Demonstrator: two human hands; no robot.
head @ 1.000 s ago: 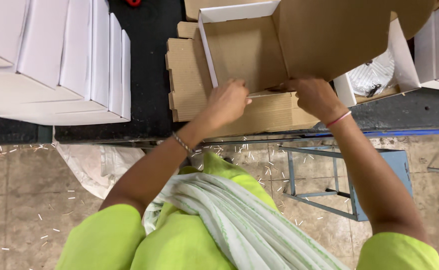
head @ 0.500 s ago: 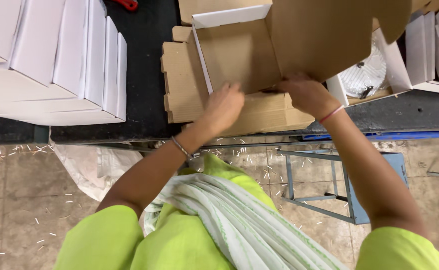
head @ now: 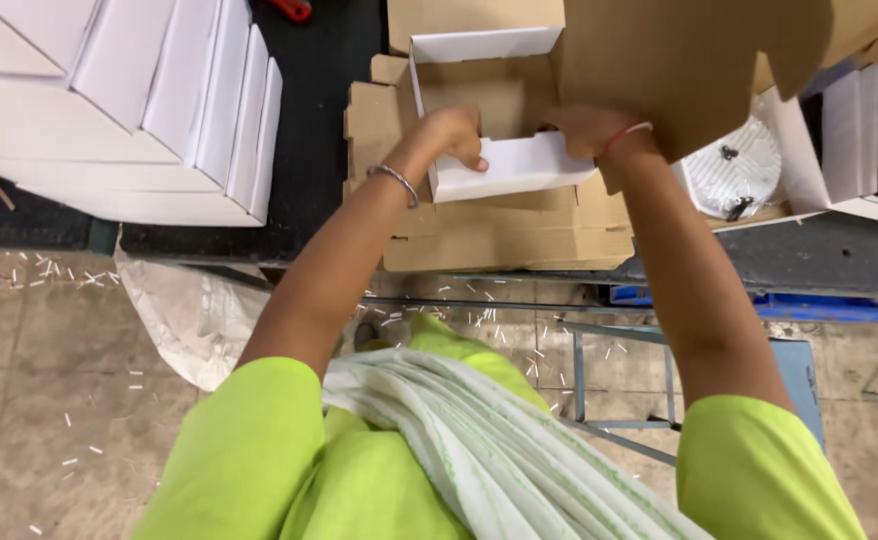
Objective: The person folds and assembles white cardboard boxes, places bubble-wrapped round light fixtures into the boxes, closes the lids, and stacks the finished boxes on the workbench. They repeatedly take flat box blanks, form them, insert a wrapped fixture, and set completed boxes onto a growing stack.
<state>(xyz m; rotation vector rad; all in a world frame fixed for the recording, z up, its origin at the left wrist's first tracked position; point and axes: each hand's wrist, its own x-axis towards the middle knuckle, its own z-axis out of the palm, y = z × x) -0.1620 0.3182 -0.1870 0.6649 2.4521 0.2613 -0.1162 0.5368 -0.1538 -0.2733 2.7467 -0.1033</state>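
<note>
Hands (head: 519, 135) fold a carton (head: 504, 165) over dark bench (head: 319, 120), littered floor (head: 49, 400).

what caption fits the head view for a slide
Both hands, left hand and right hand, fold a white-faced cardboard box over a stack of flat cardboard blanks.

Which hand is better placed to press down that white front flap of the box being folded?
Probably the left hand: its fingers already rest on the white flap of the cardboard box. The right hand is mostly hidden under the raised brown lid panel.
</note>
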